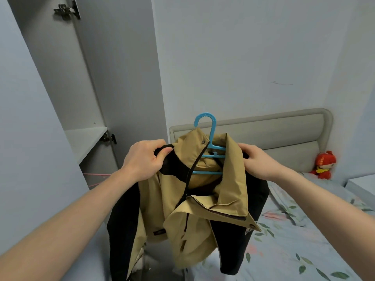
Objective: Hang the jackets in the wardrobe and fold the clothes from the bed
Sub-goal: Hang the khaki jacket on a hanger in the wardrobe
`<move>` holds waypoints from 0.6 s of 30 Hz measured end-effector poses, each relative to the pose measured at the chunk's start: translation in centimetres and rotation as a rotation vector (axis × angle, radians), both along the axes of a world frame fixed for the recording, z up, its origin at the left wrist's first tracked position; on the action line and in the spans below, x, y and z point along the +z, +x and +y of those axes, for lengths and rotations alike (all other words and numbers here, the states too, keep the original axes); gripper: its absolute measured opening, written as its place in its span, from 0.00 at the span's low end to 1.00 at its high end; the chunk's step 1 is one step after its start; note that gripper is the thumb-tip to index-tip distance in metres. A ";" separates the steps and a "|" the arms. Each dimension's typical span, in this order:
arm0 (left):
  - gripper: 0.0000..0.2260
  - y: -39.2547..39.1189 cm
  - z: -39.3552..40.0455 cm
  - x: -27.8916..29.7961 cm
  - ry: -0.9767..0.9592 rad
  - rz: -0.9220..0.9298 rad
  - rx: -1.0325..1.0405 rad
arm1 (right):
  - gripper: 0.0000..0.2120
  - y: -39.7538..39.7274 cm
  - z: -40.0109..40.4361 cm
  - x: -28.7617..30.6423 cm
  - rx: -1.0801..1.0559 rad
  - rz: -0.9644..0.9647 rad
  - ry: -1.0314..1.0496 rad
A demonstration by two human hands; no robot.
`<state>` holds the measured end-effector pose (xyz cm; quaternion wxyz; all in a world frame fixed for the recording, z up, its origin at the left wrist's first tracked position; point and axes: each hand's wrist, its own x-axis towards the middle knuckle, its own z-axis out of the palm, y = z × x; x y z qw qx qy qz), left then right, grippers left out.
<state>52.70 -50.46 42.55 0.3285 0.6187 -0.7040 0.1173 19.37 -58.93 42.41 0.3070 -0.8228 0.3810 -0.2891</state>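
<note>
Hanger (211, 151) shoulders hidden inside jacket (203, 209)

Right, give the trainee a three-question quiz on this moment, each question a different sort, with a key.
1. True or false: the jacket already hangs in the wardrobe.
2. What colour is the hanger? A) pink B) blue C) white
3. Fill in: the red toy sits on the bed by the ____.

Key:
1. False: the left hand and right hand hold it up by the shoulders, in front of the bed.
2. B.
3. Headboard.
</note>
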 end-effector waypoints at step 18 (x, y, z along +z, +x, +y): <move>0.24 -2.9 2.6 -1.2 0.299 0.171 0.057 | 0.07 4.8 1.6 -3.2 -0.175 0.041 -0.271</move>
